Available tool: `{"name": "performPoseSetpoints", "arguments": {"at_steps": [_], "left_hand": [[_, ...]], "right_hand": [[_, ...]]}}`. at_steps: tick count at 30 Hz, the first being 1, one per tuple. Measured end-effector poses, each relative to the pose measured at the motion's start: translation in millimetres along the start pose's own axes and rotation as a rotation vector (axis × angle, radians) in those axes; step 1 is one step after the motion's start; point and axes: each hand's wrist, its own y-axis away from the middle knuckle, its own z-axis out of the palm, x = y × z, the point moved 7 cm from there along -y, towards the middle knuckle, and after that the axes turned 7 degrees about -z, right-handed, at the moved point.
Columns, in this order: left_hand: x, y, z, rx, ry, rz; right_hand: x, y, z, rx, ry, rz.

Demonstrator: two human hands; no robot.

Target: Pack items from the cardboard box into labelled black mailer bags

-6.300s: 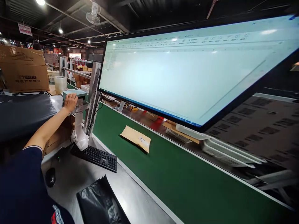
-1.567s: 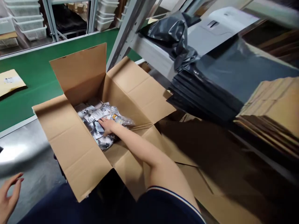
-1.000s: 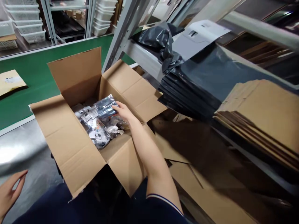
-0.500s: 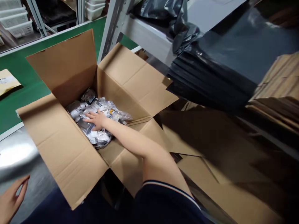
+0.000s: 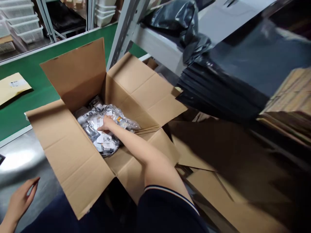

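- Plastic-wrapped packets (image 5: 104, 138): heaped inside the open cardboard box (image 5: 73, 152).
- Right hand (image 5: 106, 124): touching packets inside the box; whether its grip is clamped cannot be determined.
- Left hand (image 5: 22, 198): left of the box, grip slightly apart.

Person wearing a navy short sleeve (image 5: 167, 210) at six o'clock, its hem trimmed with a thin pale stripe (image 5: 173, 194); dark blue cloth (image 5: 53, 213) lies between seven and eight; right hand (image 5: 105, 124), nine o'clock, and left hand (image 5: 23, 197), eight o'clock, are bare
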Motion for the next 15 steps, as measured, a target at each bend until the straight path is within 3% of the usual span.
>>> {"name": "performPoseSetpoints", "arguments": {"at_steps": [3, 7, 9, 12, 14, 15], "left_hand": [[0, 13, -2.9, 0.088, 0.016, -0.028], [-16, 42, -10.8, 0.204, 0.052, -0.106], [-26, 55, -14.5, 0.240, 0.109, -0.128], [-29, 57, -27.4, 0.293, 0.257, -0.155], [-20, 45, -49.1, 0.357, 0.381, -0.200], [-11, 37, -63.3, 0.381, 0.465, -0.220]], "right_hand": [[0, 2, -22, 0.005, -0.112, 0.009], [-16, 23, -80, 0.182, -0.260, -0.063], [-26, 50, -109, 0.290, -0.398, -0.120], [-51, 110, -140, 0.381, -0.862, -0.263], [-81, 155, -146, 0.335, -1.080, -0.378], [-103, 177, -144, 0.282, -1.082, -0.433]]}}
